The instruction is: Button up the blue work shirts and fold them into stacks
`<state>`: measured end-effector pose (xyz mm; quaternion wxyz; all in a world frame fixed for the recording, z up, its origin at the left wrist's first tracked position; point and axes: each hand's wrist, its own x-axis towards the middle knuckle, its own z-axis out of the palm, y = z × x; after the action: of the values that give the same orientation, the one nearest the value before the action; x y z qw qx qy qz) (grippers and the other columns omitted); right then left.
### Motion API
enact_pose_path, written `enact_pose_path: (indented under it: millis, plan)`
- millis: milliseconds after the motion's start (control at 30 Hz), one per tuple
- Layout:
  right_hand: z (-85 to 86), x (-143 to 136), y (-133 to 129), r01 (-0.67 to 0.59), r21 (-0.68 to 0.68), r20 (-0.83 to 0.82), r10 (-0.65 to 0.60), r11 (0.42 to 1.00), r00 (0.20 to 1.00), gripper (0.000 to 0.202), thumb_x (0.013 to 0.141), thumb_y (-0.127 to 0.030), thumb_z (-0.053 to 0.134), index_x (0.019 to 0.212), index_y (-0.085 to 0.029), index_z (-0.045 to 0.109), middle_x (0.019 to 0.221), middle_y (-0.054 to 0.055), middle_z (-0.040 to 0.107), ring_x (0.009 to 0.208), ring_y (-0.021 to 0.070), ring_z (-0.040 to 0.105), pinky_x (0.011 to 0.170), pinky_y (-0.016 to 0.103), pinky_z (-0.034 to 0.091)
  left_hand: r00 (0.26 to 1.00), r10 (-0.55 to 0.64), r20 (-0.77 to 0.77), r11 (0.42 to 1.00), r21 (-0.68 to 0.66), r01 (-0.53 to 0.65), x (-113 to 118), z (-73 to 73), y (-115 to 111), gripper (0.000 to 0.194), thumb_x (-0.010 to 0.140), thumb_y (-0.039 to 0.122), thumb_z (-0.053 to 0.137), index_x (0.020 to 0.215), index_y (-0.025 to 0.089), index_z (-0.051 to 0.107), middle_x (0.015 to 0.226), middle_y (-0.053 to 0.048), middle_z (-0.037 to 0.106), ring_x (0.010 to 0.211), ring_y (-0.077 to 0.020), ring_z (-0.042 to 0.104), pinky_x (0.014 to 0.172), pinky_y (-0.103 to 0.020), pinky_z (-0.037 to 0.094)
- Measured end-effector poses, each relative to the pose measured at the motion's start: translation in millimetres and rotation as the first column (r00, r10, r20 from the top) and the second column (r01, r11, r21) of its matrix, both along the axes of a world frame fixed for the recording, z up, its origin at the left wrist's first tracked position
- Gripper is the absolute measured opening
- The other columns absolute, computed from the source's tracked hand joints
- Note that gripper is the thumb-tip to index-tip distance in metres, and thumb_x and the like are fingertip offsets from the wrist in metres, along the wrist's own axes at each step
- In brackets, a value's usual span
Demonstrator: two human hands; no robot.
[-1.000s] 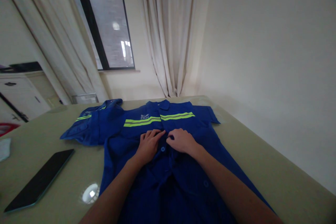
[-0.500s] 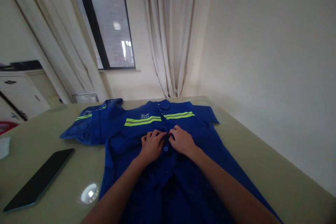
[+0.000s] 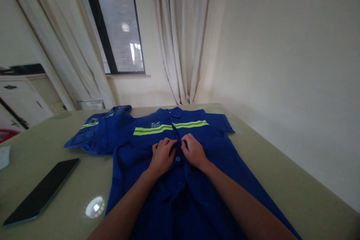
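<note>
A blue work shirt (image 3: pixel 157 148) with yellow-green reflective stripes lies spread on the table, its collar at the far side. My left hand (image 3: pixel 164 157) pinches the left edge of the front placket, below the chest stripe. Opposite it, my right hand (image 3: pixel 194 152) pinches the placket's right edge, fingertips almost meeting the left ones. Just below the fingers a round blue button (image 3: pixel 177 159) shows on the front. What lies between the fingertips is too small and dark to make out.
Another folded blue garment (image 3: pixel 95 133) with the same stripes lies at the left, beside the shirt. A dark tablet (image 3: pixel 42 191) rests nearer on the left of the table (image 3: pixel 92 180). A wall (image 3: pixel 295 82) borders the right side; curtains (image 3: pixel 180 37) hang behind.
Both hands stay at the placket with only slight shifts of the fingers. The shirt has hardly moved.
</note>
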<state>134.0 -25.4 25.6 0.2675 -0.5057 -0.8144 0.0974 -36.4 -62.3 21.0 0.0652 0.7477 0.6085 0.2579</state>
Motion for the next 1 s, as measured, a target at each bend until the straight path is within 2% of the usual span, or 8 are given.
enact_pose_path:
  millis: [133,233,500,633,733,867,1000]
  plan:
    - [0.2,0.3,-2.6,-0.019,0.006,0.0,0.019,1.0,1.0,0.014,0.1,-0.031,0.051,0.105,-0.023,0.061,0.107,0.002,0.064,0.096,0.0175,0.064,0.08,0.026,0.044,1.0,-0.02,0.015,0.999,0.027,0.019,-1.8,-0.8,1.7,0.036,0.098,0.016,0.044,0.124,0.029,0.065,0.112,-0.004,0.067,0.106,-0.0218,0.06,0.092,-0.041,0.035]
    - [1.1,-1.9,-7.2,0.025,0.002,0.051,-0.025,1.0,0.998,0.017,0.097,-0.039,0.058,0.106,-0.025,0.062,0.109,0.002,0.065,0.094,0.0177,0.065,0.077,0.026,0.044,0.999,-0.023,0.024,0.999,0.03,0.023,-2.1,-0.9,2.2,0.035,0.099,0.016,0.044,0.123,0.03,0.066,0.111,-0.004,0.066,0.106,-0.0218,0.06,0.091,-0.04,0.035]
    - [2.4,-5.4,-10.9,0.141,0.053,0.089,-0.145,0.989,0.985,0.015,0.099,-0.032,0.052,0.107,-0.026,0.063,0.109,0.002,0.065,0.094,0.0171,0.065,0.072,0.025,0.043,0.998,-0.053,0.016,0.995,0.087,0.052,-3.2,-1.2,2.4,0.034,0.097,0.014,0.046,0.118,0.027,0.069,0.106,-0.005,0.066,0.103,-0.0213,0.059,0.09,-0.04,0.035]
    - [3.7,-6.8,-10.8,0.156,0.057,0.112,-0.162,0.986,0.98,0.016,0.1,-0.031,0.05,0.108,-0.026,0.063,0.109,0.002,0.065,0.093,0.0175,0.065,0.072,0.025,0.042,0.996,-0.09,0.029,0.993,0.085,0.087,-4.6,-3.1,3.6,0.034,0.098,0.015,0.047,0.119,0.027,0.07,0.104,-0.005,0.065,0.102,-0.0213,0.059,0.089,-0.039,0.035]
    - [6.0,-6.3,-10.8,0.112,0.057,0.173,-0.12,0.992,0.978,0.017,0.099,-0.028,0.05,0.108,-0.025,0.063,0.109,0.003,0.064,0.093,0.018,0.064,0.073,0.025,0.043,0.996,-0.076,0.041,0.995,0.071,0.073,-4.4,-3.7,3.7,0.034,0.098,0.016,0.046,0.12,0.028,0.07,0.105,-0.005,0.066,0.103,-0.0215,0.06,0.09,-0.04,0.036]
    - [7.6,-2.3,-10.0,-0.044,0.027,0.222,0.037,0.999,0.974,0.019,0.099,-0.026,0.048,0.109,-0.025,0.065,0.109,0.004,0.064,0.098,0.0179,0.063,0.08,0.024,0.043,0.994,-0.025,0.107,0.999,0.035,0.021,-5.8,-3.7,5.2,0.033,0.097,0.015,0.046,0.111,0.028,0.072,0.106,-0.004,0.067,0.104,-0.0218,0.062,0.09,-0.039,0.038]
    - [5.1,0.4,-9.6,-0.039,0.027,0.172,0.034,0.999,0.984,0.021,0.101,-0.028,0.047,0.113,-0.025,0.064,0.111,0.003,0.063,0.097,0.0177,0.063,0.079,0.024,0.043,0.98,-0.077,0.184,0.997,0.019,0.075,-11.1,-3.1,8.4,0.033,0.096,0.014,0.046,0.112,0.027,0.072,0.105,-0.004,0.066,0.104,-0.0212,0.062,0.089,-0.036,0.042]
